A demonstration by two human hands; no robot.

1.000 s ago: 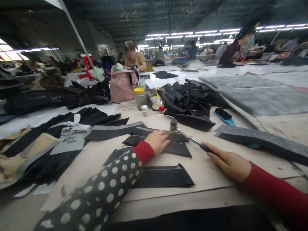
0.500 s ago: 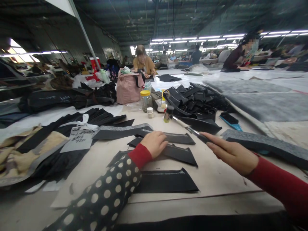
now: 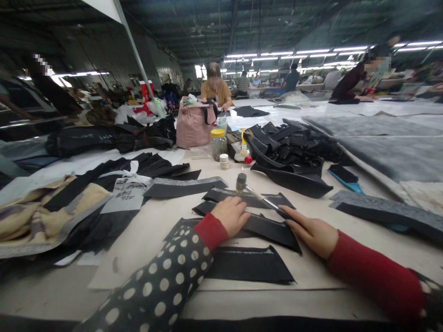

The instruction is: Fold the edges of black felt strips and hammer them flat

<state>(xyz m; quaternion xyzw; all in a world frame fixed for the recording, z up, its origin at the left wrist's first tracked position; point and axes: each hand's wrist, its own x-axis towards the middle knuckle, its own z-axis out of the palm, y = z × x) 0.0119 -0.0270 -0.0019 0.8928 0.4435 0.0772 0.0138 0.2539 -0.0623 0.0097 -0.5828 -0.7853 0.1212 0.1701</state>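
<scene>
Black strips [image 3: 272,226], flat with a pale line along one long edge, lie on the table [image 3: 145,235] beneath our left hand [image 3: 231,214], fingers loosely extended, while our right hand [image 3: 313,233] grips a hammer [image 3: 256,193] by its dark handle.

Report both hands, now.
Left hand: open, back up, resting on the black strips.
Right hand: closed, holding the hammer by its handle.
</scene>
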